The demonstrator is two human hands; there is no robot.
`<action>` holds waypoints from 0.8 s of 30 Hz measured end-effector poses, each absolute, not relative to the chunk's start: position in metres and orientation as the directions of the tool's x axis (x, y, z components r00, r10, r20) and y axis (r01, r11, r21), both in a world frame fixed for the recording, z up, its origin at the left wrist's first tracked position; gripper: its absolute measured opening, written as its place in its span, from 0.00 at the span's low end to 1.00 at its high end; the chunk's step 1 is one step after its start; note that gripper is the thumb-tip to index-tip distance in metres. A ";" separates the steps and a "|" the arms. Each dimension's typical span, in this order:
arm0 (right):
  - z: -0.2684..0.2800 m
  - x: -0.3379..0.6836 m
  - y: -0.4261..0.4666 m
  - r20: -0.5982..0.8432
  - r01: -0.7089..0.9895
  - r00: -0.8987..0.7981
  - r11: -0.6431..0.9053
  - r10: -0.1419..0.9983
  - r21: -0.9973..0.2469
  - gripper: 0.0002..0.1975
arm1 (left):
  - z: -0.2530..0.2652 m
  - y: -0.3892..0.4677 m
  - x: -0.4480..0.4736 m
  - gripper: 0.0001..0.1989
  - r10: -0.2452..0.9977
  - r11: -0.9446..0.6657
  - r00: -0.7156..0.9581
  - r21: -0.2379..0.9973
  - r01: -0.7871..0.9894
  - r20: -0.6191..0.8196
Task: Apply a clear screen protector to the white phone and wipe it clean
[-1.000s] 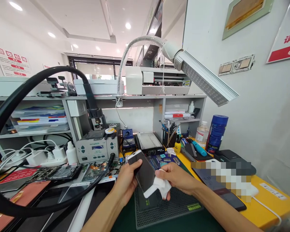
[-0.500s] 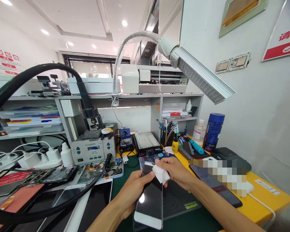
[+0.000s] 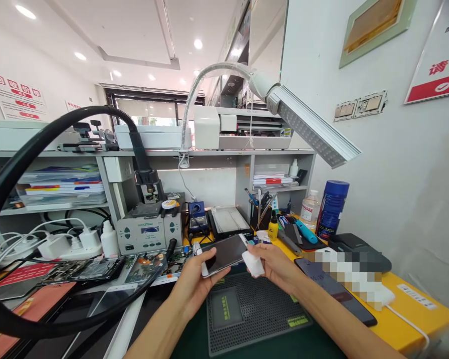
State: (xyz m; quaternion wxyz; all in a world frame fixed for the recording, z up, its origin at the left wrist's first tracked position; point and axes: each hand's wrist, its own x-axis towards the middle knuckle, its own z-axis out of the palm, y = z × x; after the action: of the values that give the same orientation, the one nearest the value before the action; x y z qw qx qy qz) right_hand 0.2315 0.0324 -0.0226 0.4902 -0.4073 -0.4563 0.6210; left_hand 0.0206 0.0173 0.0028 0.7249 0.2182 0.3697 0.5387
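A white-framed smartphone (image 3: 225, 254) with a dark screen lies tilted sideways in my left hand (image 3: 199, 273). My left thumb rests at its near end and the fingers curl beneath it. In my right hand (image 3: 270, 259) a folded white wipe (image 3: 253, 263) is pinched between thumb and fingers, close to the phone's far end. Whether the wipe touches the phone, I cannot tell. Below both hands lies a dark perforated work mat (image 3: 264, 311) on the green table surface.
A hot-air rework station (image 3: 151, 233) and circuit boards stand left, beneath a looping black hose (image 3: 69, 112). Another phone (image 3: 335, 291) lies right on the yellow surface. A yellow dropper bottle (image 3: 273, 228) and a pen holder (image 3: 260, 217) stand behind. A lamp (image 3: 314, 124) hangs overhead.
The phone has turned from upright to nearly sideways and risen off the mat. My right hand's wipe has come off the screen's upper part to the phone's end. The view has shifted slightly.
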 end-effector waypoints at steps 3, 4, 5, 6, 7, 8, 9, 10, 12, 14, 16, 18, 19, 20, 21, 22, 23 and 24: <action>-0.018 0.229 0.026 -0.067 -0.143 -0.301 -0.114 0.951 -0.983 0.18 | 0.002 0.021 0.019 0.13 0.956 0.266 0.088 0.692 -0.671 -0.281; -0.017 0.228 0.024 -0.067 -0.116 -0.324 -0.110 0.944 -0.987 0.18 | 0.002 0.022 0.018 0.13 0.957 0.255 0.077 0.689 -0.678 -0.279; -0.016 0.228 0.023 -0.065 -0.095 -0.342 -0.104 0.937 -0.990 0.20 | 0.001 0.022 0.018 0.13 0.958 0.252 0.072 0.691 -0.677 -0.279; -0.015 0.228 0.023 -0.065 -0.080 -0.356 -0.100 0.932 -0.992 0.21 | 0.001 0.023 0.018 0.12 0.957 0.255 0.072 0.698 -0.669 -0.281; -0.014 0.229 0.023 -0.067 -0.069 -0.363 -0.098 0.929 -0.993 0.22 | 0.001 0.023 0.018 0.12 0.957 0.260 0.075 0.709 -0.655 -0.282; -0.014 0.229 0.023 -0.069 -0.060 -0.361 -0.097 0.930 -0.994 0.22 | 0.000 0.023 0.018 0.11 0.957 0.264 0.079 0.724 -0.637 -0.280; -0.013 0.230 0.024 -0.069 -0.054 -0.351 -0.094 0.934 -0.994 0.23 | 0.000 0.023 0.018 0.11 0.958 0.267 0.086 0.741 -0.616 -0.273; -0.013 0.230 0.024 -0.065 -0.055 -0.332 -0.088 0.941 -0.995 0.22 | 0.000 0.022 0.018 0.10 0.959 0.268 0.093 0.758 -0.594 -0.266; -0.013 0.231 0.025 -0.051 -0.064 -0.290 -0.072 0.956 -0.995 0.21 | 0.001 0.020 0.019 0.11 0.959 0.277 0.108 0.784 -0.556 -0.263; -0.014 0.232 0.026 -0.042 -0.067 -0.269 -0.063 0.962 -0.996 0.20 | 0.003 0.017 0.020 0.10 0.949 0.312 0.127 0.786 -0.533 -0.290; -0.016 0.232 0.027 -0.052 -0.064 -0.253 -0.071 0.966 -0.995 0.20 | 0.004 0.016 0.021 0.09 0.934 0.351 0.146 0.765 -0.540 -0.326; -0.018 0.232 0.028 -0.066 -0.067 -0.231 -0.084 0.971 -0.994 0.20 | 0.005 0.016 0.021 0.09 0.927 0.369 0.165 0.732 -0.573 -0.338; -0.018 0.232 0.028 -0.072 -0.071 -0.224 -0.090 0.972 -0.993 0.20 | 0.005 0.017 0.021 0.09 0.926 0.369 0.172 0.715 -0.593 -0.336; -0.019 0.232 0.028 -0.075 -0.075 -0.224 -0.094 0.972 -0.993 0.20 | 0.004 0.018 0.021 0.09 0.927 0.366 0.174 0.703 -0.609 -0.332; -0.019 0.232 0.028 -0.076 -0.079 -0.234 -0.097 0.969 -0.992 0.20 | 0.003 0.019 0.021 0.09 0.930 0.357 0.167 0.697 -0.622 -0.328; -0.018 0.232 0.027 -0.074 -0.083 -0.255 -0.098 0.964 -0.992 0.20 | 0.002 0.021 0.021 0.08 0.934 0.345 0.154 0.695 -0.631 -0.323; -0.017 0.231 0.025 -0.071 -0.087 -0.285 -0.100 0.956 -0.991 0.20 | 0.000 0.023 0.021 0.08 0.939 0.326 0.129 0.699 -0.636 -0.320; -0.016 0.230 0.023 -0.070 -0.091 -0.321 -0.105 0.944 -0.990 0.19 | -0.001 0.024 0.021 0.08 0.943 0.306 0.102 0.707 -0.638 -0.316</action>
State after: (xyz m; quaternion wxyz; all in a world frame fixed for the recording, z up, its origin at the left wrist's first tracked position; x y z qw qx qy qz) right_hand 0.2299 0.0232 -0.0160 0.4164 -0.4075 -0.5236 0.6215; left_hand 0.0209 0.0244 -0.0010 0.7142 0.2020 0.3778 0.5536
